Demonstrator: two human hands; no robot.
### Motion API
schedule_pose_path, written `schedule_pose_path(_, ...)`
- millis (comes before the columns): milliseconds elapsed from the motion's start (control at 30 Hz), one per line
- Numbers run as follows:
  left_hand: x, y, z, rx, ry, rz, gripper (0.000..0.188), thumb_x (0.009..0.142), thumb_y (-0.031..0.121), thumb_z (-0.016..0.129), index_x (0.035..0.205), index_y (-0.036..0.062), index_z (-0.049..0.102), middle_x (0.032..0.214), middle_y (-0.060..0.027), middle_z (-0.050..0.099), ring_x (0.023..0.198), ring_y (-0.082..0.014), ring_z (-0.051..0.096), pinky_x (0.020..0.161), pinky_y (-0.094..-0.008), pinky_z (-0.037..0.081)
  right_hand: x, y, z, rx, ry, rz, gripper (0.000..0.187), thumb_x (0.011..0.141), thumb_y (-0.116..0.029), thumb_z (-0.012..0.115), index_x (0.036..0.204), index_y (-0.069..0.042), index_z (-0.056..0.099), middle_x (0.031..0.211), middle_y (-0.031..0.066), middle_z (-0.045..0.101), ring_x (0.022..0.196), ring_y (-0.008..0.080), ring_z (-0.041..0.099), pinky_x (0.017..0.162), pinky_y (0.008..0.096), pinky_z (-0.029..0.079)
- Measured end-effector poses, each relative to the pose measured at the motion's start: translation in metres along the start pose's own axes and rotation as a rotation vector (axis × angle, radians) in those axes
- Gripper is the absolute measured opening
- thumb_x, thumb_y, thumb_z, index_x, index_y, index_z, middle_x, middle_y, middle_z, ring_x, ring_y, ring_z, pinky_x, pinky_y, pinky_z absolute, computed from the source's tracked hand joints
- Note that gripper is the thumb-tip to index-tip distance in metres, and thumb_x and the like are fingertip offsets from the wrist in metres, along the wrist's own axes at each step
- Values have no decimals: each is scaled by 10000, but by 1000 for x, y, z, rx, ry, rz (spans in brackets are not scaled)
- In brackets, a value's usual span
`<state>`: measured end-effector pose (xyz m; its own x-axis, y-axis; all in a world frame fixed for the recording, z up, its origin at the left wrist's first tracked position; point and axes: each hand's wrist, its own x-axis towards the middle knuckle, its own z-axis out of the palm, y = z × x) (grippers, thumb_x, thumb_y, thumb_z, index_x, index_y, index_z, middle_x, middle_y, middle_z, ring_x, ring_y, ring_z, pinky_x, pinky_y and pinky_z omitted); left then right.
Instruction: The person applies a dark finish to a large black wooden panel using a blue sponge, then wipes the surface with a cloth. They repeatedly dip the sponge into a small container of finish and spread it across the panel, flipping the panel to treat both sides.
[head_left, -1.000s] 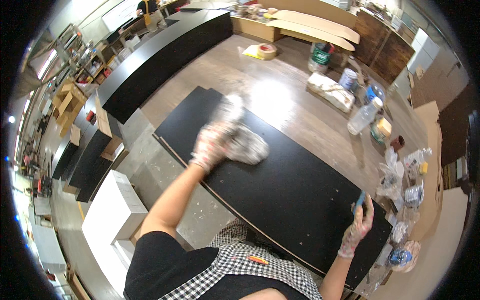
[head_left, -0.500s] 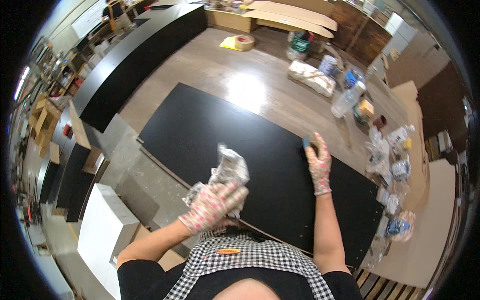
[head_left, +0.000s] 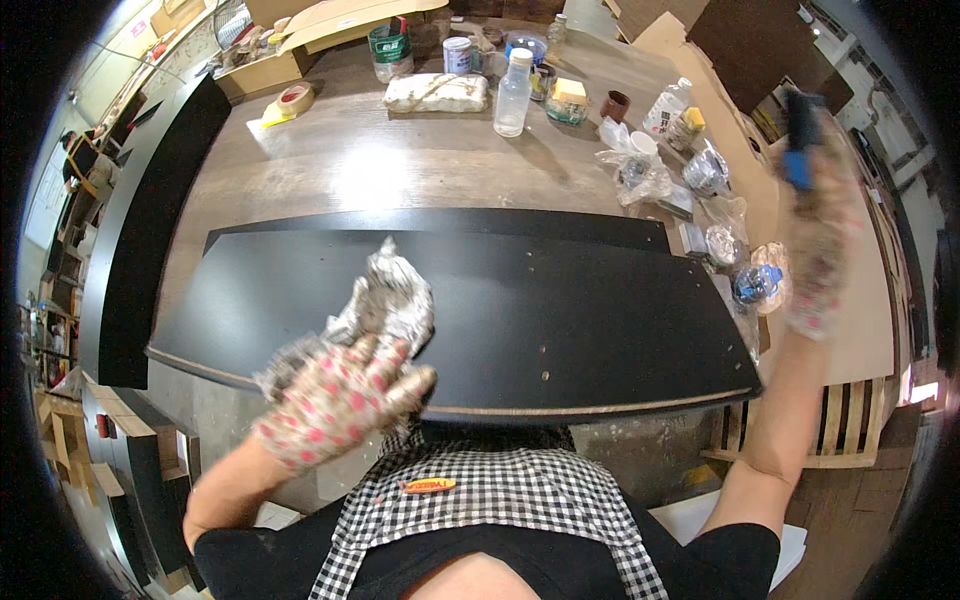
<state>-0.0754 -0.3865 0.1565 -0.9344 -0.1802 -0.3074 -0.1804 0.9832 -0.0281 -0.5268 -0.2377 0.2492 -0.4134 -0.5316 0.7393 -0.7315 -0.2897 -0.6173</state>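
Note:
My left hand (head_left: 340,400), in a pink-dotted glove, is closed on a crumpled grey-white rag (head_left: 385,300). The rag rests over the front left part of a black panel (head_left: 560,310) with several small holes on its right side. Behind that panel shows the edge of a second black panel (head_left: 440,220). Raised out to the right, past the panel's end, is my right hand (head_left: 822,245), gloved alike and smeared by motion. At its fingertips is a blurred blue and black object (head_left: 798,150) whose kind I cannot make out.
On the brown table (head_left: 270,170) stand a clear bottle (head_left: 512,100), a green-labelled jar (head_left: 390,52), a white can (head_left: 457,56) and a tape roll (head_left: 295,98). Plastic bags (head_left: 640,170) crowd the right edge. A long black piece (head_left: 140,230) runs along the left; pallet slats (head_left: 810,425) lie lower right.
My right hand has swung up and right, off the panel. The left hand stays on the rag. The view has turned, the panel now lies straight across, and a second panel's edge shows behind it.

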Motion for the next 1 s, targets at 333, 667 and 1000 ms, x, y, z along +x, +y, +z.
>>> schedule_pose_path(333, 95, -172, -143, -268, 546, 43, 437, 761, 234, 795, 1172, 108, 718, 1013, -100, 750, 926, -234, 714, 846, -366, 554, -57, -53, -56, 151, 490, 227, 443, 991, -296, 619, 1282, 37, 594, 1144, 148, 675, 950, 208, 679, 848, 342, 561)
schedule_pose_path(667, 228, -234, -76, -203, 646, -85, 422, 871, 469, 744, 1015, 73, 772, 885, -129, 758, 839, -269, 740, 768, -365, 570, -210, -10, 18, 202, 746, 725, 416, 978, -177, 643, 1334, 15, 545, 1064, 103, 638, 836, 176, 642, 705, 289, 539)
schedule_pose_path(1000, 226, -216, 59, -436, 378, -225, 306, 911, 367, 713, 1040, 96, 774, 855, -98, 761, 783, -215, 721, 776, -364, 552, -265, 55, 2, -102, 672, 728, 343, 999, -103, 588, 1315, 30, 583, 1234, 96, 612, 1001, 149, 619, 839, 283, 542)
